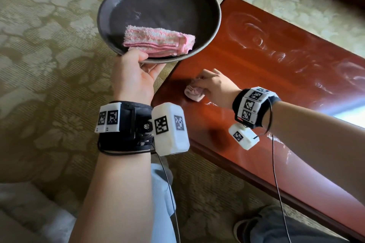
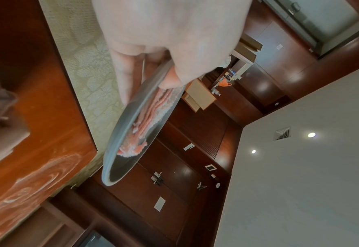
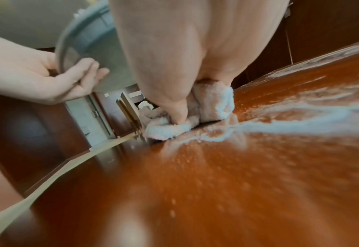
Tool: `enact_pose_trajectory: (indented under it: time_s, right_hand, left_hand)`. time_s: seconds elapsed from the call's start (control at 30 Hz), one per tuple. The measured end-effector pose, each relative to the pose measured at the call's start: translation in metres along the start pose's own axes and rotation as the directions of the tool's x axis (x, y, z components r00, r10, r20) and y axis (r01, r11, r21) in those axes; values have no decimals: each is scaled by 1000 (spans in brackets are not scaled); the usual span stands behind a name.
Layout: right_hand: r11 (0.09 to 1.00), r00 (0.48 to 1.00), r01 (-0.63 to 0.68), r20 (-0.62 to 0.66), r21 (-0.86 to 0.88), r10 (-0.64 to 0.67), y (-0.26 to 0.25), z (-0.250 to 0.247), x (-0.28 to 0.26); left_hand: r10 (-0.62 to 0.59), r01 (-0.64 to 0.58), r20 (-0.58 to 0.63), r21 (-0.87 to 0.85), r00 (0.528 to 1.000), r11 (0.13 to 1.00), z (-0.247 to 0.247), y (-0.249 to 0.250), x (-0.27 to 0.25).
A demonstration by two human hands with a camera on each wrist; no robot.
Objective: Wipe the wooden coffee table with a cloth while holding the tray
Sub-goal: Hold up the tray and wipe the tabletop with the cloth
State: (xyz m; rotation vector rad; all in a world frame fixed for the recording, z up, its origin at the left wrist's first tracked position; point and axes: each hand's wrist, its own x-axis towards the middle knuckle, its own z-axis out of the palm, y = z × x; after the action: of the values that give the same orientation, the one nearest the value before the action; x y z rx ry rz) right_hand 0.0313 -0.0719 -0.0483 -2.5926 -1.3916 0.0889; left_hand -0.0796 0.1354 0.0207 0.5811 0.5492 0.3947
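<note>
Head view: The left hand (image 1: 134, 77) grips the near rim of the round dark tray (image 1: 110, 2), thumb over the rim and fingers beneath. The tray is held in the air above the carpet (image 1: 49, 55), just beside the desk's left end. A folded pink towel (image 1: 158, 42) lies in the tray's near part, its edge touching the thumb. The right hand (image 1: 215, 87) presses a bunched pale cloth (image 1: 193, 92) onto the reddish wooden desk (image 1: 266, 77) near its left end; its fingers are curled over the cloth. Whitish swirl streaks mark the desk surface beyond the hand.

Left wrist view: The left hand (image 2: 170, 41) clamps the tray (image 2: 119, 133), seen edge-on, thumb on the upper side, fingers (image 2: 123, 80) extended along the underside. The pink towel (image 2: 151, 115) rests inside. The desk (image 2: 47, 117) appears at left.

Right wrist view: The right hand (image 3: 195, 50) bears down on the cloth (image 3: 212, 102), thumb dug into its folds. The cloth touches the desk (image 3: 216, 183), with a wet whitish streak (image 3: 301, 115) running off to the right. The left hand (image 3: 47, 78) and tray (image 3: 94, 35) show at upper left.
</note>
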Motion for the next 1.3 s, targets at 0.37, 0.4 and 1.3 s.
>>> enact_pose_trajectory:
  time_s: [0.37,0.4,1.3]
  right_hand:
    - [998,999,-35,36,52,33,17,-9,-101]
    - [997,998,-49,33,52,48,19,-10,-109]
    - [980,978,-193,84,39,189,-76,14,66]
  left_hand:
    - [-31,31,3,-34,1000,999,10,-6,-11]
    - [-35,35,3,-33,999,999,11,-6,-12]
    - [102,-103,-66,-9,993,995,-34,44,-21]
